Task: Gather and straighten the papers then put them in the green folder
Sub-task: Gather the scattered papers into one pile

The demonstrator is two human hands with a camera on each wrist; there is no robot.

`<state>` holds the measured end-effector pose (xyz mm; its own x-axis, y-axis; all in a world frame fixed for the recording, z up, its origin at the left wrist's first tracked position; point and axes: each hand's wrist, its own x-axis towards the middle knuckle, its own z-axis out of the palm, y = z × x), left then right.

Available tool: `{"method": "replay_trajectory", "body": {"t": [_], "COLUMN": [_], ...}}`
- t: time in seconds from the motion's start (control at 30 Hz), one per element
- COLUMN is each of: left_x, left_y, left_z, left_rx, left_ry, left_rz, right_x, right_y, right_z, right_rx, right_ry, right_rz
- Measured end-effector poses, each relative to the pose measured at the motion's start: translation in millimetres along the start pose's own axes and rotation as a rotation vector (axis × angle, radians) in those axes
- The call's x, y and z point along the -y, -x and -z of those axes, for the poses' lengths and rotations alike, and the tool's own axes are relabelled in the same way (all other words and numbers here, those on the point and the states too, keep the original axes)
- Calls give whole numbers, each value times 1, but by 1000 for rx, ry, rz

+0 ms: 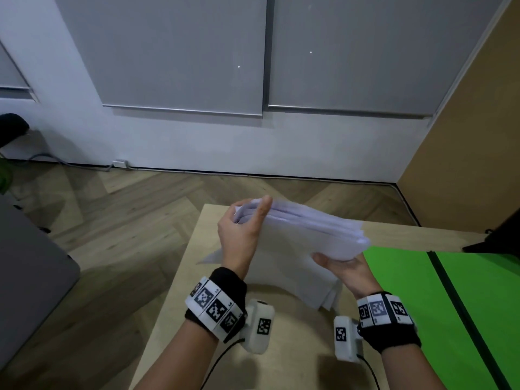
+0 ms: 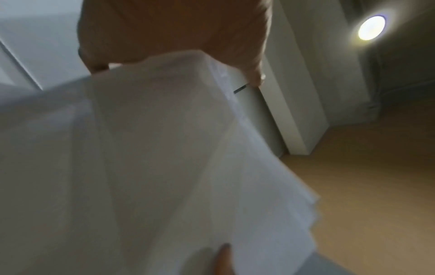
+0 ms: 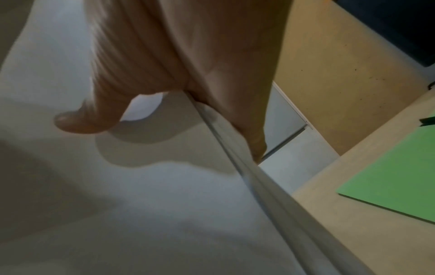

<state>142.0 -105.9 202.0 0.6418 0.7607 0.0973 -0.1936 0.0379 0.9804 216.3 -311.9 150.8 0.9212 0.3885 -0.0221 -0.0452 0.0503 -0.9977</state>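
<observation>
Both hands have the papers (image 1: pixel 304 235) lifted off the table (image 1: pixel 180 294), held as one bundle, not yet squared. The left hand (image 1: pixel 239 235) grips the bundle's far left end, thumb on the near face and fingers curled round the far side; the right hand (image 1: pixel 347 270) grips the near right end from below, thumb (image 3: pixel 77 121) pressed flat on the top sheet, the other fingers under the edge. The lower edges hang uneven: in the head view several corners fan out near the right wrist, and the left wrist view shows staggered sheet edges too. The green folder (image 1: pixel 422 299) lies open flat on the table, just right of the bundle, and nothing is in it yet as far as I can see. My take on doing this step well: loosen both grips a bit, stand the bundle on one long edge on bare table and tap it, then turn it and tap the short edge. Keep the palms on the sides as guides. Too tight a pinch and the sheets won't slide level; too loose and the outer ones may slip out. Only then move it over the folder.
</observation>
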Motion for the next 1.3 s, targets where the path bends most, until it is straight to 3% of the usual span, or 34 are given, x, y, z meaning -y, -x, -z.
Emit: {"method": "replay_trajectory", "body": {"t": [0.1, 0.2, 0.33, 0.57, 0.73, 0.87, 1.0, 1.1, 1.23, 1.3], "left_x": [-1, -2, 2, 3, 6, 11, 14, 20, 19, 16], "left_y": [-3, -1, -2, 10, 4, -4, -7, -10, -14, -16], "left_z": [-5, -5, -1, -4, 10, 21, 19, 15, 6, 1], "left_rx": [-70, -6, -21, 99, 218, 373, 423, 399, 382, 422], "left_ry": [8, -36, 16, -62, -93, -148, -126, -174, -250, -319], "left_rz": [55, 1, 75, 44, 43, 61, 70, 23, -102, -177], "right_x": [-1, 2, 16, 42, 41, 46, 51, 60, 83, 96], "right_y": [0, 1, 3, 2, -4, -3, 2, 3, 6, 6], "right_z": [2, 2, -5, -24, -21, -18, -18, -14, -10, -13], "right_rx": [-5, -27, -127, -333, -491, -442, -423, -411, -246, -133], "right_ry": [33, 11, 4, -86, -87, -72, -81, 175, 1104, 1307], "right_rz": [21, 46, 72, 197, 116, 207, 297, 366, 451, 415]}}
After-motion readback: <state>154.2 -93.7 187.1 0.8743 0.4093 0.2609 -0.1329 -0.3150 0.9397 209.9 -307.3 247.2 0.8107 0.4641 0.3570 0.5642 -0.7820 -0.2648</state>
